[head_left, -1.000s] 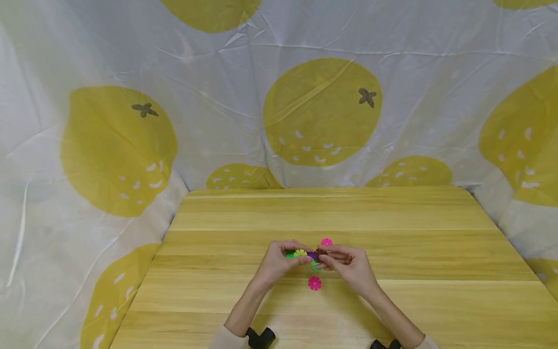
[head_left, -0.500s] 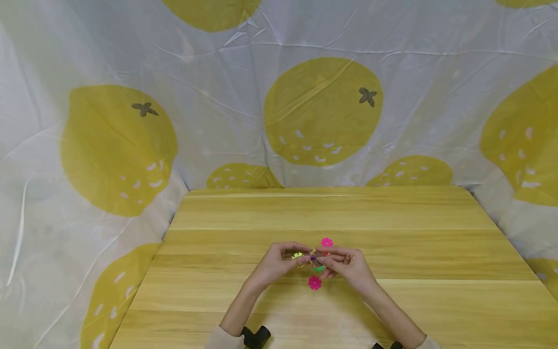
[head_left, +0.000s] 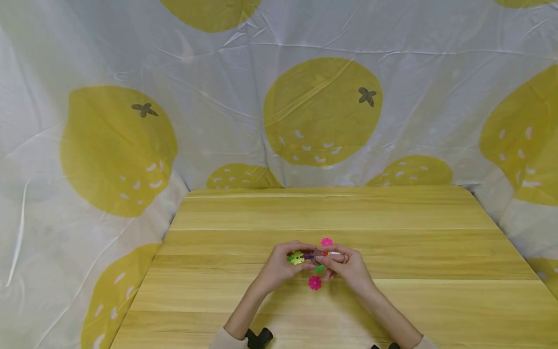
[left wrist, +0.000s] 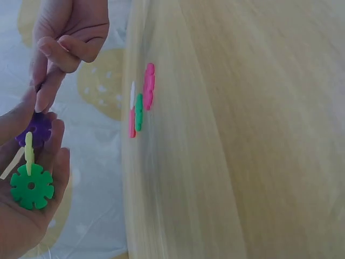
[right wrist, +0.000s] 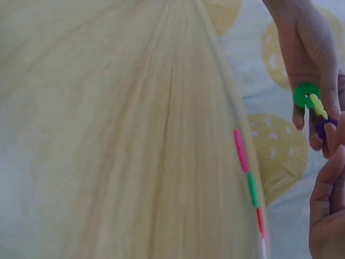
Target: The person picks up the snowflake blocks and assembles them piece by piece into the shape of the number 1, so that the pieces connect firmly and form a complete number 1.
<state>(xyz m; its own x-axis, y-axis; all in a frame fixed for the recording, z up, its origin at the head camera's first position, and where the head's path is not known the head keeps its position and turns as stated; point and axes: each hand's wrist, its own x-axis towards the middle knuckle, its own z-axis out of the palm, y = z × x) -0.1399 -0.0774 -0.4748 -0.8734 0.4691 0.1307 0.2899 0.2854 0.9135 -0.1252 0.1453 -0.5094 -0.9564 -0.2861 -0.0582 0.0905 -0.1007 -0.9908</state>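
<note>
Left hand pinching purple disc, yellow disc attached; right hand pinching brown disc.

left fingers curved opposite thumb | right fingers pinching, close beside the left | forearms angled inward

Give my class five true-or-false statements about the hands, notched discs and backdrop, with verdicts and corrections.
1. The right hand pinches a brownish disc. True.
2. The yellow disc joins the green disc to the purple disc. True.
3. The left hand is empty. False: the left hand holds the joined discs.
4. In the head view, both bright pink discs show below the hands. False: one pink disc shows below, the other pink disc above.
5. Yellow fruit shapes cover parts of the backdrop. True.
</note>
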